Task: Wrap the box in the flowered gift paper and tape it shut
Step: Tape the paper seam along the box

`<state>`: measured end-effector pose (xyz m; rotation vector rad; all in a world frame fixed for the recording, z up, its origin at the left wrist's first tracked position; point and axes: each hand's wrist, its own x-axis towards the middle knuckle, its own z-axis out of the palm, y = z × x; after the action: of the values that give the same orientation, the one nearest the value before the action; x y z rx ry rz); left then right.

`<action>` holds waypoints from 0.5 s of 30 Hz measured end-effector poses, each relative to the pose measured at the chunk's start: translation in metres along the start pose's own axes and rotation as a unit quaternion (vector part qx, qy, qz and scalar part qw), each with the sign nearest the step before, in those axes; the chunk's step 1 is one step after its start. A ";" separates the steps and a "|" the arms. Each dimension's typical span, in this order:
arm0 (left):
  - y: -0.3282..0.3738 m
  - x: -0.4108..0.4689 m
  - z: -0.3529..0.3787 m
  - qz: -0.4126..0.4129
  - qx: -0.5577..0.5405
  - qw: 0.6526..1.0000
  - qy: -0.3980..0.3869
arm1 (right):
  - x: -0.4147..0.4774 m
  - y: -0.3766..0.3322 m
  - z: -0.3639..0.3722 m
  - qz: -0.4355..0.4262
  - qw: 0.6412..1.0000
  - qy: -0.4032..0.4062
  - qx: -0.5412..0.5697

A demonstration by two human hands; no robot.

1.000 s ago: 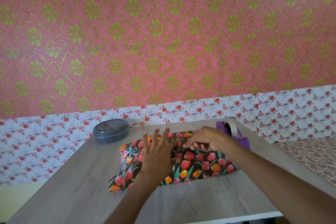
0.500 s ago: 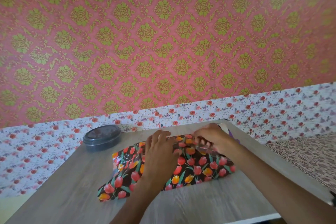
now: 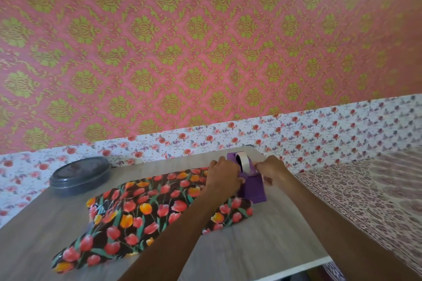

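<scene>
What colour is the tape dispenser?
The dispenser is purple; the head view shows it best.

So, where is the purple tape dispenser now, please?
Head view, right of centre: the purple tape dispenser stands on the wooden table between the left hand and right hand, beside the tulip-patterned parcel.

The flowered gift paper (image 3: 146,212) is hiding the box completely, and the left hand (image 3: 222,179) is covering part of the purple tape dispenser's (image 3: 253,191) left side.
</scene>
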<state>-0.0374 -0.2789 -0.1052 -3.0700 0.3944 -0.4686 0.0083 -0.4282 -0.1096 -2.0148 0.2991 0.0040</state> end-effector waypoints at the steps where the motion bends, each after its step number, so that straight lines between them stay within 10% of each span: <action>1: 0.001 0.006 0.004 0.001 0.011 1.000 -0.013 | 0.002 -0.001 0.001 0.019 1.000 -0.011 -0.005; 8: 0.012 0.024 0.029 -0.012 0.043 0.999 -0.024 | 0.020 0.008 0.001 0.144 0.983 -0.106 0.035; 15: 0.014 0.039 0.030 -0.028 0.029 0.999 -0.030 | 0.019 0.030 0.006 0.077 0.980 -0.009 0.186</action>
<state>0.0039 -0.3028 -0.1229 -3.0369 0.2878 -0.3817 0.0215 -0.4392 -0.1414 -1.6170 0.4127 0.0594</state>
